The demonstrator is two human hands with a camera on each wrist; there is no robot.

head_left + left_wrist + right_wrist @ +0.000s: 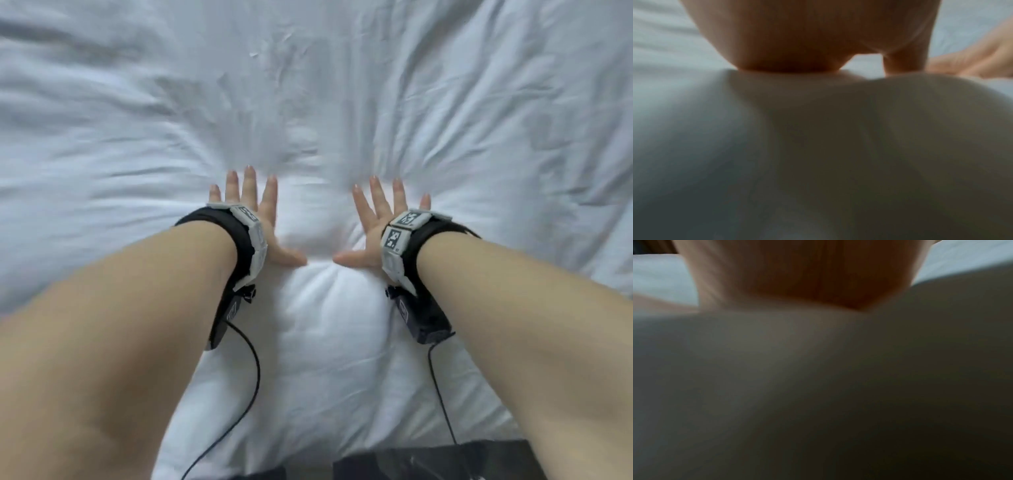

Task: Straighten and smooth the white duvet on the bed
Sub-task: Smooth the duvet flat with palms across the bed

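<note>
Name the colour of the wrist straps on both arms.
Black wrist straps, carrying grey marker tiles; clearest in the head view.

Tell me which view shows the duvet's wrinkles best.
The head view: it takes in the whole duvet, with creases fanning out around the left hand and right hand, both pressed flat with fingers spread. The two wrist views show only a blurred, shaded swell of fabric under each palm, no creases legible.

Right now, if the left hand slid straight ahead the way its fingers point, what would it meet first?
Only more rumpled white duvet; the left hand presses flat on it, and nothing else shows ahead.
</note>
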